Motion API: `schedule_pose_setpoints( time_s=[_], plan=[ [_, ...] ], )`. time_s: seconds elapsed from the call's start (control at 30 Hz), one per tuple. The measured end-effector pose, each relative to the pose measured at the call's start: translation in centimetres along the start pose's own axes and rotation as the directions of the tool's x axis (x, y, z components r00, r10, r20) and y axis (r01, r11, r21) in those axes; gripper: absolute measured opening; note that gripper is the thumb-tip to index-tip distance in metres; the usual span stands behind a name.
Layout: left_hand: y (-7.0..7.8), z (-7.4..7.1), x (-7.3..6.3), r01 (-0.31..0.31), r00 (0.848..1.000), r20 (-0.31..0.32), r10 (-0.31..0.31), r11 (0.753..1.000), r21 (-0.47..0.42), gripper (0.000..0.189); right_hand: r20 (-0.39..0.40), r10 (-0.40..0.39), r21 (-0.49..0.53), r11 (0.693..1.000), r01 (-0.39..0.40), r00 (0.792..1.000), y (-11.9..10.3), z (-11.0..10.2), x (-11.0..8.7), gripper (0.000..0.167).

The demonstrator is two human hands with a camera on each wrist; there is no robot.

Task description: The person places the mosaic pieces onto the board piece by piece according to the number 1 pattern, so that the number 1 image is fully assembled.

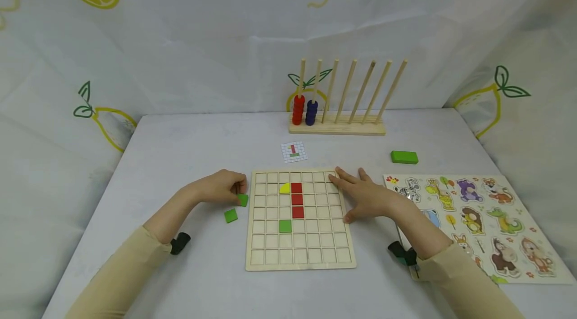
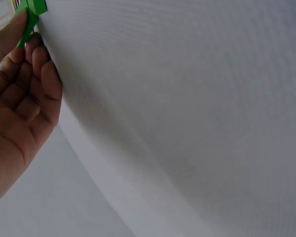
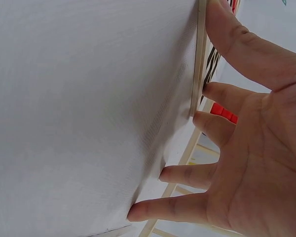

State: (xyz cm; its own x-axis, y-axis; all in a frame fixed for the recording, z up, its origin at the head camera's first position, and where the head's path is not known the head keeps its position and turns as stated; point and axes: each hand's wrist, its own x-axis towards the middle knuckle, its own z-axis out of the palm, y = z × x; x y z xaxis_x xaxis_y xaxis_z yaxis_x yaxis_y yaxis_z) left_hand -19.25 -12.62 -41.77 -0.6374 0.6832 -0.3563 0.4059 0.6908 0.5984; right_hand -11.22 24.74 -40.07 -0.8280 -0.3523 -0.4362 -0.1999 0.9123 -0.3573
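Note:
Just left of a wooden grid board (image 1: pixel 320 259), my left hand (image 1: pixel 222 188) pinches a green square tile (image 1: pixel 242 200) between thumb and fingers. In the left wrist view the held green tile (image 2: pixel 29 28) is tilted, close against another green piece (image 2: pixel 37 6). A second green tile (image 1: pixel 231 216) lies on the table nearby. My right hand (image 1: pixel 367 195) spreads its fingers over the board's right edge, fingertips at the rim. Set in the board are a yellow piece (image 1: pixel 285 188) with a curved edge, a column of three red tiles (image 1: pixel 297 200) and a green tile (image 1: pixel 285 226).
Behind the board lies a small printed pattern card (image 1: pixel 294 151). A wooden peg rack (image 1: pixel 338 129) with red beads (image 1: pixel 298 110) and blue beads (image 1: pixel 311 112) stands at the back. To the right are a green block (image 1: pixel 404 157) and an animal puzzle board (image 1: pixel 487 231), partly under my right forearm.

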Motion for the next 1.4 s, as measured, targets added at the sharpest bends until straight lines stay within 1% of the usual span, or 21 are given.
schedule_pose_setpoints(
  time_s=[0.1,0.2,0.3,0.4,0.5,0.63,0.73,0.83,0.97,1.1,1.2,1.27,1.4],
  plan=[
    [-0.1,-0.1,0.0,-0.008,1.000,-0.005,0.008,1.000,-0.025,0.012,-0.001,0.002,-0.001,1.000,-0.002,1.000,0.0,0.1,0.0,0.105],
    [0.0,-0.3,0.0,-0.025,1.000,-0.012,0.025,0.999,-0.031,0.009,-0.002,0.004,-0.002,1.000,-0.004,1.000,0.0,0.1,0.1,0.105],
    [0.3,-0.5,0.0,-0.059,0.998,-0.027,0.059,0.998,-0.024,0.007,-0.002,0.007,-0.002,1.000,-0.007,1.000,0.1,0.1,0.2,0.105],
    [0.8,-0.5,0.1,-0.102,0.994,-0.045,0.101,0.995,-0.019,0.012,-0.001,0.009,-0.003,1.000,-0.009,1.000,0.1,0.1,0.2,0.105],
    [1.6,-0.3,0.3,-0.138,0.990,-0.043,0.136,0.989,-0.049,0.016,0.000,0.009,-0.005,1.000,-0.009,1.000,0.1,0.1,0.1,0.105],
    [3.1,0.6,0.9,-0.160,0.987,-0.010,0.160,0.983,-0.094,0.014,-0.003,0.012,-0.007,1.000,-0.012,1.000,0.1,0.1,0.1,0.106],
    [4.1,1.5,1.5,-0.183,0.983,0.013,0.185,0.979,-0.095,0.012,-0.004,0.012,-0.010,1.000,-0.012,1.000,0.1,0.1,0.2,0.106],
    [5.2,2.5,2.0,-0.216,0.975,0.031,0.219,0.973,-0.086,0.011,-0.004,0.008,-0.011,1.000,-0.008,1.000,0.1,0.2,0.2,0.105],
    [6.8,3.7,2.6,-0.253,0.967,0.032,0.255,0.967,-0.041,0.010,-0.003,0.003,-0.003,1.000,-0.003,1.000,0.1,0.1,0.2,0.105],
    [8.3,4.7,3.2,-0.271,0.962,0.030,0.271,0.962,0.004,0.005,-0.001,0.004,0.012,1.000,-0.004,1.000,0.1,0.1,0.1,0.105],
    [9.2,5.5,3.7,-0.266,0.964,0.031,0.265,0.964,0.025,0.004,0.001,0.003,0.018,1.000,-0.003,1.000,0.2,0.1,0.1,0.105],
    [9.6,6.0,4.0,-0.261,0.965,0.032,0.260,0.964,0.056,0.004,0.002,-0.001,0.016,1.000,0.001,1.000,0.2,0.1,0.1,0.105],
    [10.2,6.6,4.1,-0.255,0.967,0.031,0.253,0.961,0.110,0.009,-0.003,-0.011,0.005,1.000,0.011,1.000,0.3,0.1,0.1,0.105]
  ],
)
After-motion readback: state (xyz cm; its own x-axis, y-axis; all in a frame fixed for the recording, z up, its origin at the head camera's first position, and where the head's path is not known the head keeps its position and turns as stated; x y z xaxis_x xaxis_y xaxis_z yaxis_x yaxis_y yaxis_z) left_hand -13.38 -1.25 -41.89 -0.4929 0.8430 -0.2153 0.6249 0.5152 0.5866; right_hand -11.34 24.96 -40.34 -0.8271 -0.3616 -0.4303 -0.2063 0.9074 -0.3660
